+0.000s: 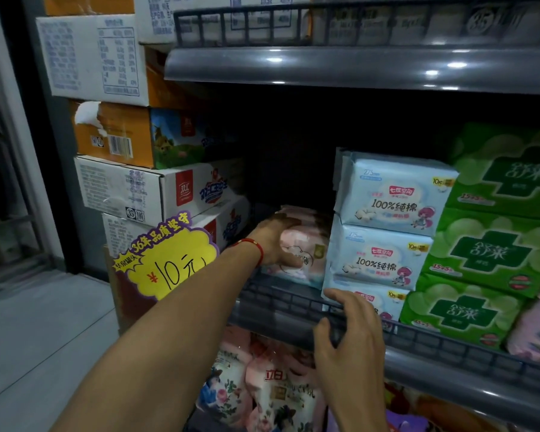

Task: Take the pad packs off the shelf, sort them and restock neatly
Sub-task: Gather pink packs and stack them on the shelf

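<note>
Reaching into a dim store shelf, a person's left hand (273,241) clasps a pink pad pack (300,244) at the left end of the middle tier, fingers curled over its top and near face, the forearm stretched up and forward with a red string bracelet (256,246) at the wrist. The pack sits just beside a stack of three light-blue pad packs (387,226), which in turn touch a stack of green pad packs (493,244) to the right. The right hand (349,335) rests on the shelf's front rail (281,302), fingers loosely spread over it and holding nothing, its fingertips close to the lowest blue pack.

The likeliest mishap appears to be the pink pack dragging against the blue stack as it comes out, tilting the upper packs over the low rail; the soft wrappers would probably slide easily. A one-handed grasp on a squashy pack could also slip. Below, floral pink packets (262,385) fill the lower tier, and cardboard cartons (128,194) with a yellow price sign (169,260) stand to the left.
</note>
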A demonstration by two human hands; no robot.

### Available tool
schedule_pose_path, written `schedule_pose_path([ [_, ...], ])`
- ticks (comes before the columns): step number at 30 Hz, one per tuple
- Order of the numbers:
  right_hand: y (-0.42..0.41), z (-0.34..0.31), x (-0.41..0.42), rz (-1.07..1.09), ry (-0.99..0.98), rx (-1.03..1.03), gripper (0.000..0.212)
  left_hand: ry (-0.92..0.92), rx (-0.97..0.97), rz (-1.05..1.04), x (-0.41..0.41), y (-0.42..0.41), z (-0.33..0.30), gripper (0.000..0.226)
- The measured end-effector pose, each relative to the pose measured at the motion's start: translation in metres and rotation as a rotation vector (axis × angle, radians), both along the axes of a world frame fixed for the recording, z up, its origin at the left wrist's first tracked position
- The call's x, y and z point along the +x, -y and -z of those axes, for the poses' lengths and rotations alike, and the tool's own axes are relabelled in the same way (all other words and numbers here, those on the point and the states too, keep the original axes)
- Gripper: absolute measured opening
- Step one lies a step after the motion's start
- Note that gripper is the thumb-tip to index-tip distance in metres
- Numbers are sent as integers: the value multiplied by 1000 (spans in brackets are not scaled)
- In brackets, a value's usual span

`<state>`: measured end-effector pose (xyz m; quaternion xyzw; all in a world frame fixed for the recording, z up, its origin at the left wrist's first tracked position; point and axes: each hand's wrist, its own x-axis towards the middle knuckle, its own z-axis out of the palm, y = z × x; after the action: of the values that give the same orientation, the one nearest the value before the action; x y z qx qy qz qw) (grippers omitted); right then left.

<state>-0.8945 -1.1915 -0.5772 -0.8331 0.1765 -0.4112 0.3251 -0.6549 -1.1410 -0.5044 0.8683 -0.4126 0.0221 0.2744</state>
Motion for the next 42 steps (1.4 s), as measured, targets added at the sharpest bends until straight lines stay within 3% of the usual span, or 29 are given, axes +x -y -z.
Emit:
schedule_pose_path([
  [4, 4, 3, 5, -6, 21, -5, 41, -92, 4, 36, 22, 5, 4, 106],
  [7, 7, 5, 9, -3, 41, -2, 42, -299, -190, 130, 23, -1, 9, 107],
  [10, 7, 7, 10, -2, 60, -3, 44, -598, -569, 25, 29, 6, 8, 87],
  [12, 6, 10, 12, 4, 65, 1, 46, -905, -747, -106, 35, 18, 7, 73],
  [14, 7, 13, 14, 26, 86, 10, 50, -1066, -800, -166, 49, 32, 16, 61],
  [18, 10, 15, 20, 74, 163, 6, 55, -1199, -823, -155, 44, 38, 12, 42],
  [28, 15, 22, 20, 57, 187, -71, 50, -1222, -951, -179, 44, 31, 11, 37],
  [35, 29, 17, 27, 64, 235, -150, 53, -1052, -925, -301, 75, 55, 7, 33],
  [38, 29, 15, 30, 66, 225, -119, 67, -1073, -899, -267, 68, 55, 3, 35],
  [42, 27, 15, 25, 58, 176, -91, 64, -1137, -953, -262, 65, 46, -3, 43],
])
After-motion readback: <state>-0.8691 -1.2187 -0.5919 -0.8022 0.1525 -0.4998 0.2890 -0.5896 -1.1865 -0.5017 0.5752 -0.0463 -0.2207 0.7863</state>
